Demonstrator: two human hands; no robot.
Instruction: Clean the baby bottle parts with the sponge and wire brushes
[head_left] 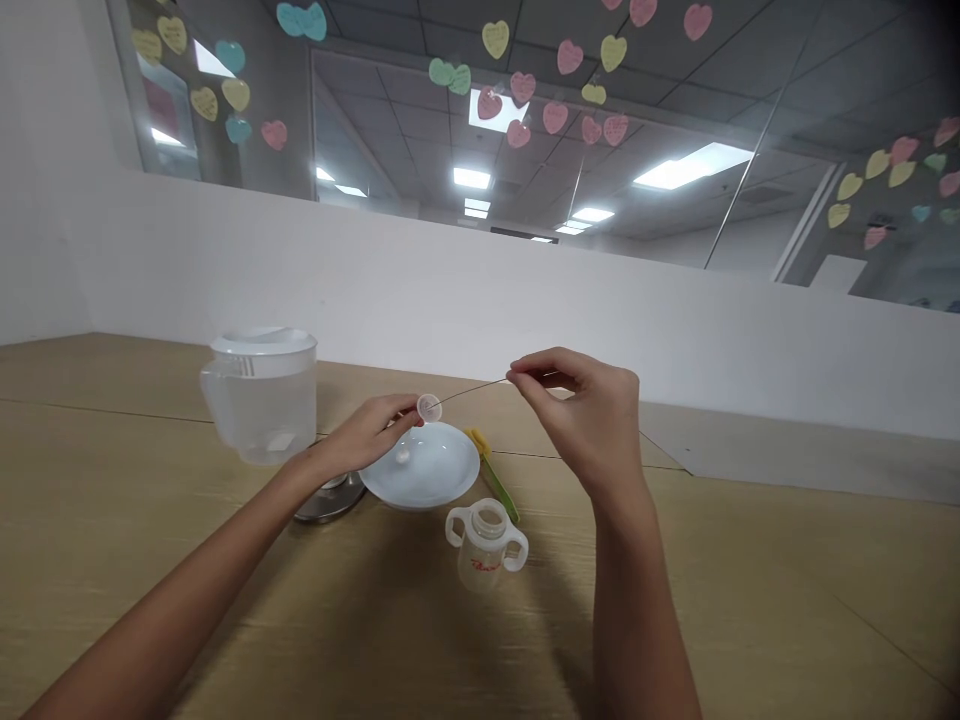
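the left hand has its grip pinching a small round cap over the far side of a pale dish; the right hand pinches the right end of a thin wire reaching to that cap. a hard push could bend something so thin, a loose left pinch could drop the cap into the dish, and a low swing might tip the two-handled bottle standing nearer.

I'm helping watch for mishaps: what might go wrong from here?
The small round piece, pinched at its edge by the left hand, might slip toward the white bowl. The thin wire, held at its end by the right hand, might bend. The open two-handled bottle could tip if brushed.
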